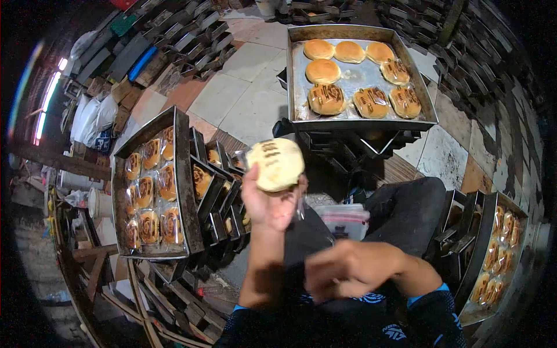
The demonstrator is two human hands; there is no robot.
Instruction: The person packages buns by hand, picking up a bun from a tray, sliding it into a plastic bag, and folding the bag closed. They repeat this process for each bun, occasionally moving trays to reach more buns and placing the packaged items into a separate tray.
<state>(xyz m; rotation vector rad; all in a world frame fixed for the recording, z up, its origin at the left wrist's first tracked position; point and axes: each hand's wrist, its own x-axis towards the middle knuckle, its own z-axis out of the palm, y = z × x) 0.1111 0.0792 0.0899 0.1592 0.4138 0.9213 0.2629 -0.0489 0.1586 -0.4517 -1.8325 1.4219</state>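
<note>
My left hand is raised and holds a round bun inside a clear printed plastic bag, pale underside toward the camera. My right hand is lower and nearer to me, blurred, fingers curled, over a stack of clear bags on my lap; whether it grips anything cannot be told. Ahead stands a metal tray with several buns, some bare, some bagged.
A tray of several bagged buns sits at my left on stacked empty trays. Another tray of bagged buns stands at my right. Stacks of dark metal trays line the tiled floor behind.
</note>
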